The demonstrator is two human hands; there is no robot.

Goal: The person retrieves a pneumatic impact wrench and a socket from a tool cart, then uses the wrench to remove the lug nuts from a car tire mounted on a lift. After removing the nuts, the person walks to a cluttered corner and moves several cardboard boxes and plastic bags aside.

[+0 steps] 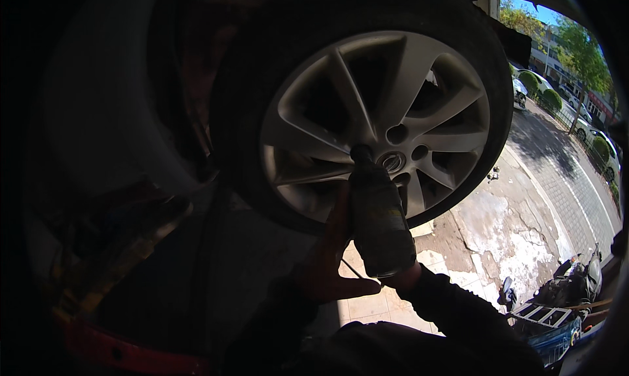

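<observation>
In front of me is a car wheel, its silver spoked rim (419, 48) set in a black tyre (239, 146). A dark impact wrench (379, 222) points at the hub, its socket (360, 154) at a lug hole left of the centre cap (392, 161). My left hand (321, 264) cradles the wrench from its left side, fingers along the body and thumb stretched beneath its rear end. Behind the tool's rear, my right hand (407, 277) grips it from below; its fingers are mostly hidden. A thin dark line, perhaps an air hose (354, 268), shows between my hands.
Left of the wheel is shaded car bodywork (98, 107). A yellowish jack-like metal part (131, 258) and a red bar (131, 350) lie low on the left. At lower right stand a blue crate-like thing (553, 340) and clutter. Beyond the cracked pavement (491, 218), a street has parked cars.
</observation>
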